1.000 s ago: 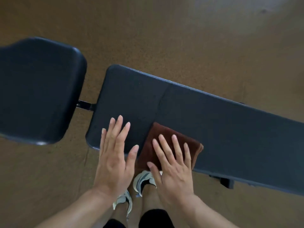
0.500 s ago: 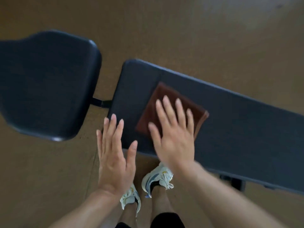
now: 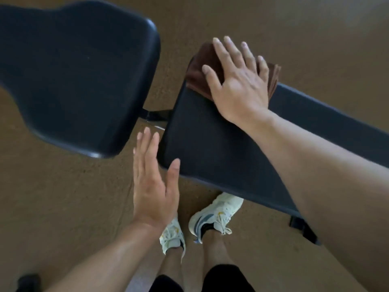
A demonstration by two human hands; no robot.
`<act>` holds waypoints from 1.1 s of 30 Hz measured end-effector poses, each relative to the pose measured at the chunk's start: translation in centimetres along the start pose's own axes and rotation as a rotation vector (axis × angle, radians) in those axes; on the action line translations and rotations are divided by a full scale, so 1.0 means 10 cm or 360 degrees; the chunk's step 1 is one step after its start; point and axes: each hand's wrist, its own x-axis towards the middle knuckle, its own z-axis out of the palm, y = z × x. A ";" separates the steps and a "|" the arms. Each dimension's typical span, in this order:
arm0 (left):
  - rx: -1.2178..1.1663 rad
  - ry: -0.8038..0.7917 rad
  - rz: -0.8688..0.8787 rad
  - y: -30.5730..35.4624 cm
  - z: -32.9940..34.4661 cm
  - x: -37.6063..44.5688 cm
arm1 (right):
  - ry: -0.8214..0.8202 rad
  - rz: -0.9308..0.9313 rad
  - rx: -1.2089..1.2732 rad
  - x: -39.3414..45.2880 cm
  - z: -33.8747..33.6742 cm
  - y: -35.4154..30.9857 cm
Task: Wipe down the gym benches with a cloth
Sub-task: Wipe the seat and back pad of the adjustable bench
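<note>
A long black bench pad [image 3: 223, 144] runs from the centre to the right edge. A folded brown cloth [image 3: 199, 68] lies on its far left corner, partly overhanging the far edge. My right hand [image 3: 237, 81] presses flat on the cloth with fingers spread. My left hand [image 3: 153, 182] hovers open, fingers together, beside the pad's near left corner, holding nothing. A separate wide black seat pad [image 3: 80, 72] sits to the left, joined by a black metal bar [image 3: 155, 115].
The floor [image 3: 63, 207] is brown and speckled. My two feet in white sneakers [image 3: 212, 216] stand close against the bench's near edge. A black bench foot [image 3: 303, 228] sticks out at the right. A dark object [image 3: 27, 281] sits at the bottom left.
My right hand has pushed the cloth across the pad from its near edge to its far left corner. My left hand has come off the pad and hangs beside it.
</note>
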 end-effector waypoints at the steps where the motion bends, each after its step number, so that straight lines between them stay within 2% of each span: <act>1: -0.0040 0.0011 -0.0022 0.01 0.00 0.01 | 0.0045 0.0044 0.0022 -0.13 0.04 -0.07; 4: -0.0160 0.0027 -0.0009 0.02 -0.08 -0.01 | 0.0143 -0.0097 -0.0014 -1.04 0.24 -0.37; 6: -0.0176 0.0002 0.0003 0.06 -0.20 -0.05 | -0.0030 -0.0323 -0.0056 -1.68 0.31 -0.51; 8: -0.0154 -0.0051 -0.0023 0.07 -0.31 -0.09 | -0.0142 -0.0466 -0.0106 -1.83 0.34 -0.47; 10: -0.0126 -0.0098 -0.0027 0.05 -0.39 -0.10 | -0.0173 -0.0555 -0.0143 -1.54 0.28 -0.38; 12: -0.0099 -0.0126 -0.0015 -0.01 -0.43 -0.10 | -0.0085 -0.0526 -0.0152 -1.08 0.20 -0.34; 14: -0.0051 -0.0168 -0.0021 -0.12 -0.39 -0.12 | -0.0019 -0.0304 -0.0112 -0.50 0.12 -0.33; 17: -0.0025 -0.0185 -0.0076 -0.23 -0.31 -0.15 | -0.0061 -0.0047 -0.0061 0.19 -0.01 -0.38; 21: -0.0097 -0.0143 -0.0156 -0.28 -0.25 -0.27 | -0.0077 -0.0021 0.0009 0.26 -0.02 -0.48; 24: -0.0153 -0.0105 -0.0156 -0.23 -0.30 -0.40 | -0.0092 -0.0189 -0.0081 0.06 0.02 -0.61; 28: -0.0120 -0.0046 -0.0093 -0.11 -0.45 -0.43 | -0.0127 -0.0576 -0.0177 -0.61 0.16 -0.90; 33: -0.0109 -0.0006 0.0003 0.16 -0.57 -0.36 | -0.0451 -0.1068 -0.0224 -1.40 0.40 -0.92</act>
